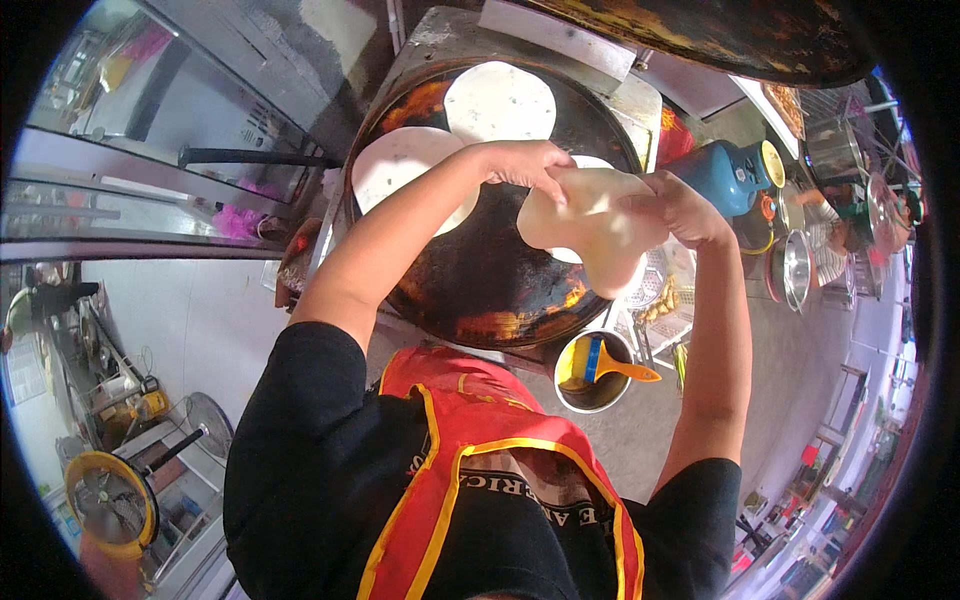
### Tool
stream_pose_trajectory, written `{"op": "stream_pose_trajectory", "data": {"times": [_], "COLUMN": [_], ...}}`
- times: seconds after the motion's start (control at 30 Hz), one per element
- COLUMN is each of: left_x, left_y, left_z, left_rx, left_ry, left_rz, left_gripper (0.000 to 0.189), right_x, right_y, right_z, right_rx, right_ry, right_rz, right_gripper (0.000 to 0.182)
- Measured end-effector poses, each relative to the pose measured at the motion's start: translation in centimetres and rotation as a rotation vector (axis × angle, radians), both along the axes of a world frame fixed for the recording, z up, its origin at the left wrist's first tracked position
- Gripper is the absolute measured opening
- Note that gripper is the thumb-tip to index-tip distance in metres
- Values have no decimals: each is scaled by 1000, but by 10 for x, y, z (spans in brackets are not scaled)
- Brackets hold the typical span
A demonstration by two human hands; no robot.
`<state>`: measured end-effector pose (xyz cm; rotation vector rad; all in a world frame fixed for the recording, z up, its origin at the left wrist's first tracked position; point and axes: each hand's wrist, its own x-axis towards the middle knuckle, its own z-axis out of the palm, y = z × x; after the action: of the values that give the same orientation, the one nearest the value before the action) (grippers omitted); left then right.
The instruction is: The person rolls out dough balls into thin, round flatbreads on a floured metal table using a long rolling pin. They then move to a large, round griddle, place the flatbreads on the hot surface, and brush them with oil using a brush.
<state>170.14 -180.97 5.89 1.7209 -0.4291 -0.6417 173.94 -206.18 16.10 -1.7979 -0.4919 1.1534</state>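
Observation:
Between my left hand (pixel 525 166) and my right hand (pixel 681 211) hangs a thin, limp sheet of dough (pixel 589 217), pinched at its upper edge on both sides. Its lower end droops over the near right rim of a large round griddle (pixel 480 277), which is dark and scorched. Partly hidden under the sheet, another pale round (pixel 592 161) shows at its edges. Two more dough rounds with dark flecks rest on the griddle: one at the far side (pixel 501 103), the other at the left (pixel 401 169), partly covered by my left forearm.
A metal pot (pixel 592 401) holding a wide orange-handled brush (pixel 611 366) stands near right of the griddle. Beyond my right hand is a blue gas cylinder (pixel 712 178). A large scorched round lid (pixel 720 34) overhangs the far side. Glass panels (pixel 187 150) stand at left; a person (pixel 829 232) is at far right.

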Motion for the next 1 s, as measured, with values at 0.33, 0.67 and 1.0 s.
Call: {"op": "stream_pose_trajectory", "data": {"times": [0.33,0.67,1.0], "left_x": [-159,-184,-158], "left_y": [-3,-14,-47], "left_z": [0,-65,-130], "left_rx": [738,810,707], "left_ry": [-865,-397,-439], "left_rz": [363,258,314], "left_gripper": [18,40,70], "right_x": [-86,-84,-30], "right_y": [-4,-12,41], "right_z": [-82,-208,-278], "right_rx": [-95,-202,-665], "right_ry": [-865,-1056,-1074], "right_rz": [244,-71,-279], "right_gripper": [27,51,73]}}
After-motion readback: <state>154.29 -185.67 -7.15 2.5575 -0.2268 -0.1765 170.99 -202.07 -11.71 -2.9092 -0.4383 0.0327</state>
